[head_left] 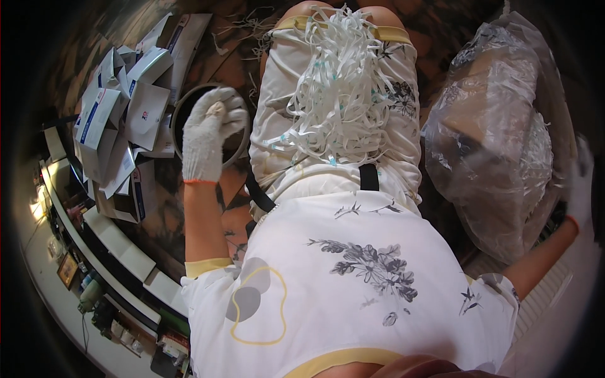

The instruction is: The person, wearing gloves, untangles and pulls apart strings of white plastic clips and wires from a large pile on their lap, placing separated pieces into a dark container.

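A tangled heap of thin white strips (340, 94), with small blue-green bits among them, lies across my lap. My left hand (214, 129), in a white knit glove with an orange cuff, is closed over the rim of a round container (179, 104). Its fingers curl inward with the thumb folded against them, and whatever they may hold is hidden. At the far right my gloved right hand (581, 183) is beside a large clear plastic bag (485, 145). That hand is dim and blurred, so I cannot see how its fingers are set.
Several opened white-and-blue cardboard boxes (120, 120) are piled on the left of the patterned floor (173, 217). Brown cardboard and more white strips show through the bag. A few loose strips (249, 28) lie near my knees. A shelf of small items (113, 315) runs along the lower left.
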Tool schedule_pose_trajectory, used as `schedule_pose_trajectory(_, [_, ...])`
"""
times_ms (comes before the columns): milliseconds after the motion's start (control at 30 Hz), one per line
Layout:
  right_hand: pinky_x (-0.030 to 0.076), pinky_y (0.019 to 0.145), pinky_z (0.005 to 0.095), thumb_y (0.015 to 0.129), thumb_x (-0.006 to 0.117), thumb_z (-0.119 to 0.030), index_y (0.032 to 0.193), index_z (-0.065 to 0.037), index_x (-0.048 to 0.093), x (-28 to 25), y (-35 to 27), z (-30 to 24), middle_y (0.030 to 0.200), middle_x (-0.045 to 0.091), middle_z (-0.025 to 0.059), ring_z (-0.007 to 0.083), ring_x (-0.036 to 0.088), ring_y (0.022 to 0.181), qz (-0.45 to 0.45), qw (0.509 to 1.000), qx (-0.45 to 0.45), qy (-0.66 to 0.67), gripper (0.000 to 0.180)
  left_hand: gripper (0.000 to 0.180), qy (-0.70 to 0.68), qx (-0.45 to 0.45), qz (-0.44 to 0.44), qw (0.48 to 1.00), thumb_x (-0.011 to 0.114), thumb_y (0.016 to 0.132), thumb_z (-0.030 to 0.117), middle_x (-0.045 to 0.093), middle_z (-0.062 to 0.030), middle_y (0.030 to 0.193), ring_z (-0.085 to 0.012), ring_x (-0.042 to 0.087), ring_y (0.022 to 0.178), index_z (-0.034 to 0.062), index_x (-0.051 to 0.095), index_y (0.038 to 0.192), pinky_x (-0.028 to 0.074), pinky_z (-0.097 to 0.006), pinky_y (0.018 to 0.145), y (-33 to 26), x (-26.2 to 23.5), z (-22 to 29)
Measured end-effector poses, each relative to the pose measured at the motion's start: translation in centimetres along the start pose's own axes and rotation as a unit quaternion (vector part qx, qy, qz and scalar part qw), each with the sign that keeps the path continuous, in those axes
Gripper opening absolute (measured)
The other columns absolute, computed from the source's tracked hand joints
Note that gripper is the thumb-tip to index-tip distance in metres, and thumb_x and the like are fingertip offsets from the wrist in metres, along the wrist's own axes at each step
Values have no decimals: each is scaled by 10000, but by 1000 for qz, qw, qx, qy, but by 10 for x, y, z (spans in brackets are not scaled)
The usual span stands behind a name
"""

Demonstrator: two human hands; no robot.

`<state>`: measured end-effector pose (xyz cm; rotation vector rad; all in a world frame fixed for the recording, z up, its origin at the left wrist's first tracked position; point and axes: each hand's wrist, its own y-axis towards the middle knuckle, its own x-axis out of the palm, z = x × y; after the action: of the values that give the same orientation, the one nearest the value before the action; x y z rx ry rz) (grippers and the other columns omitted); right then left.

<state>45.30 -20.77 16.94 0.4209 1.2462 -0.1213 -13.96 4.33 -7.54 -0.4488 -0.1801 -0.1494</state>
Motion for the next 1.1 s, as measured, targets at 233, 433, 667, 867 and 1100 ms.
schedule_pose_trajectory(233, [497, 789, 252, 831, 685, -102, 1023, -94, 696, 48, -13, -246, 997, 647, 52, 144, 609, 843, 116, 953, 57, 273, 193, 515, 403, -34, 100, 909, 604, 899, 253, 575, -206, 1232, -307, 621, 1038, -28, 475, 1310, 495, -377, 886, 59, -84, -84])
schedule_pose_trajectory(433, [489, 744, 314, 824, 686, -228, 943, -59, 708, 105, 7, -346, 946, 661, 86, 216, 625, 799, -125, 889, 80, 434, 207, 573, 554, -8, 77, 829, 622, 863, 322, 529, -212, 1324, -363, 498, 1229, 17, 487, 1329, 395, -394, 1027, 66, -61, -81])
schedule_pose_trajectory(667, [489, 751, 356, 810, 673, -215, 937, -21, 692, 137, 8, -351, 878, 667, 148, 278, 644, 821, -127, 847, 5, 516, 232, 393, 476, 131, 38, 869, 603, 892, 256, 648, -180, 1131, -311, 623, 1048, -2, 591, 1188, 469, -365, 910, 48, -14, -42])
schedule_pose_trajectory(867, [473, 668, 287, 803, 646, -64, 898, 3, 675, 83, -3, -335, 770, 633, 112, 188, 618, 722, -157, 823, 48, 544, 120, 227, 168, 232, -158, 945, 553, 936, 16, 643, -49, 1084, -115, 611, 960, 23, 616, 1154, 491, -238, 865, 5, 81, 25])
schedule_pose_trajectory(1100, [433, 627, 242, 761, 656, 43, 849, 33, 650, 41, -21, -330, 751, 584, 49, 115, 551, 688, -88, 811, -18, 578, 88, 408, 365, 496, -316, 721, 742, 747, 124, 644, -86, 1083, -262, 619, 1015, 107, 619, 1136, 495, -349, 876, -21, 165, 42])
